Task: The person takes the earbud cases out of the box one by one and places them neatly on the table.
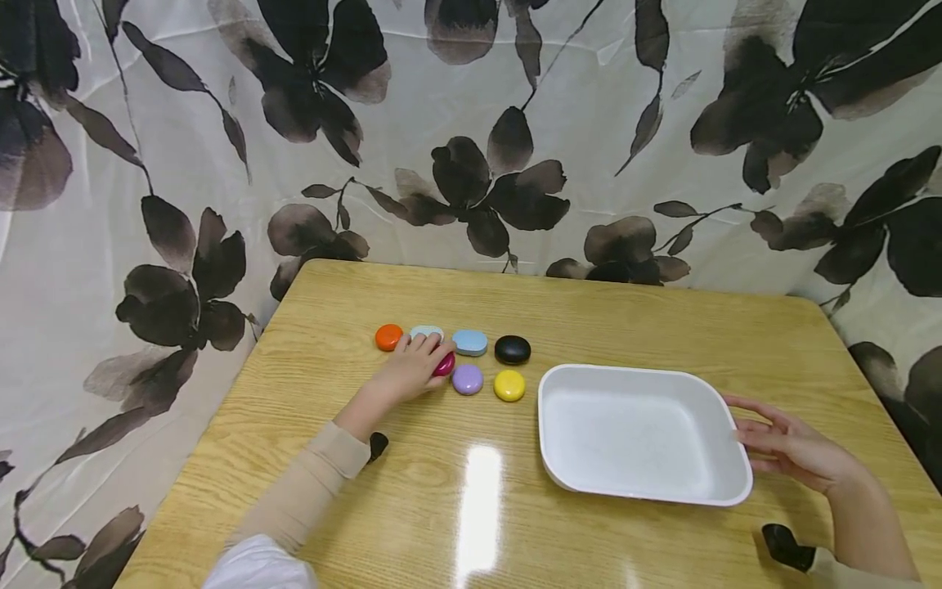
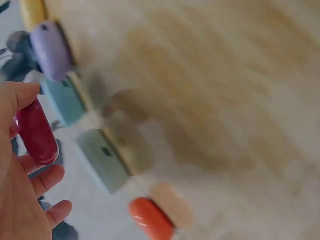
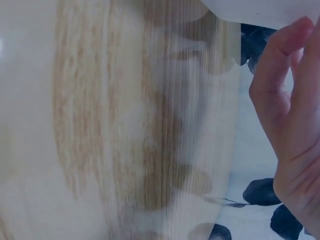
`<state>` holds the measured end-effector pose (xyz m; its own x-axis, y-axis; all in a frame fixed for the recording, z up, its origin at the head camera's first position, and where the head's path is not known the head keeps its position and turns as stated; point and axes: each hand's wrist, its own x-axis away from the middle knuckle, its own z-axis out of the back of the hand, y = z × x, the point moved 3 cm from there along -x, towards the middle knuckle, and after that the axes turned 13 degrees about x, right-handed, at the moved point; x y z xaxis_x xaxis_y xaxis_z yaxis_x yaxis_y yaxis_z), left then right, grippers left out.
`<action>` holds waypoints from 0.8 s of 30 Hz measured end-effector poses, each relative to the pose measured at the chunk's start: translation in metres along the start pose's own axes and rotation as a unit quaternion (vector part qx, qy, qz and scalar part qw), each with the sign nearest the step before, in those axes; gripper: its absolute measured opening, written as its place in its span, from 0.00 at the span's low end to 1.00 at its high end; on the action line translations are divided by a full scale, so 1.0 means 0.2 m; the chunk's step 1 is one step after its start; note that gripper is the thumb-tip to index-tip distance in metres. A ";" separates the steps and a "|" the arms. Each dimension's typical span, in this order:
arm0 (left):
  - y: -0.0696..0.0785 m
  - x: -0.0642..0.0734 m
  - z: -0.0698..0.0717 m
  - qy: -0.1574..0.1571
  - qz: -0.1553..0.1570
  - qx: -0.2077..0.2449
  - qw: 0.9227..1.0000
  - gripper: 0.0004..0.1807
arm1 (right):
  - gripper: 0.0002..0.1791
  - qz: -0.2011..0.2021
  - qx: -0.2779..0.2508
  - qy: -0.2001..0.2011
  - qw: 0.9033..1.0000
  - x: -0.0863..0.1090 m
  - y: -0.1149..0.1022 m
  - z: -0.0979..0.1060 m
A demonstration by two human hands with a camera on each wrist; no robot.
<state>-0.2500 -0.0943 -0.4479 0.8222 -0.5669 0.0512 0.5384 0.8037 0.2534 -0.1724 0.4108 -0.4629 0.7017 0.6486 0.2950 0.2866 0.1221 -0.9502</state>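
Note:
My left hand (image 1: 410,368) pinches a glossy dark-red rounded piece (image 1: 444,365) between thumb and fingers; the left wrist view shows this red piece (image 2: 38,133) tilted in the grasp. Close around that hand lie an orange round piece (image 1: 388,337), a pale green oval piece (image 1: 426,330) partly hidden by the fingers, a light blue oval piece (image 1: 469,342) and a purple round piece (image 1: 467,379). At the right, my right hand (image 1: 798,446) has its fingers extended against the right side of a white rectangular tray (image 1: 640,429).
A black oval piece (image 1: 513,350) and a yellow round piece (image 1: 509,385) lie between the red piece and the tray. The wooden table (image 1: 383,507) reaches back to a flower-patterned cloth (image 1: 412,106).

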 end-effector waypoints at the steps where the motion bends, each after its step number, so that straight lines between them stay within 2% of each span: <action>1: -0.02 0.01 -0.01 -0.005 0.002 -0.003 1.000 0.28 | 0.29 0.001 -0.001 0.001 1.000 0.00 0.00 0.00; 6: -0.09 0.03 -0.07 -0.040 0.009 -0.003 0.999 0.28 | 0.29 -0.006 0.006 0.015 1.000 0.00 0.00 0.00; 9: -0.12 0.04 -0.10 -0.062 0.024 0.001 0.998 0.28 | 0.28 -0.007 0.008 0.016 1.000 0.00 -0.01 -0.01; 15: -0.11 0.04 -0.09 -0.087 0.039 0.025 0.995 0.27 | 0.28 -0.005 0.007 0.013 1.000 0.01 -0.01 -0.01; 24: -0.11 0.05 -0.09 -0.097 0.044 0.055 0.993 0.29 | 0.28 -0.014 0.007 0.020 1.000 0.03 0.01 -0.01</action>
<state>-0.2504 -0.1132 -0.4707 0.8086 -0.5277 0.2602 0.4338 0.8335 0.3423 -0.1668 0.4137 -0.4621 0.7192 0.6144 0.3244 0.2966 0.1507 -0.9430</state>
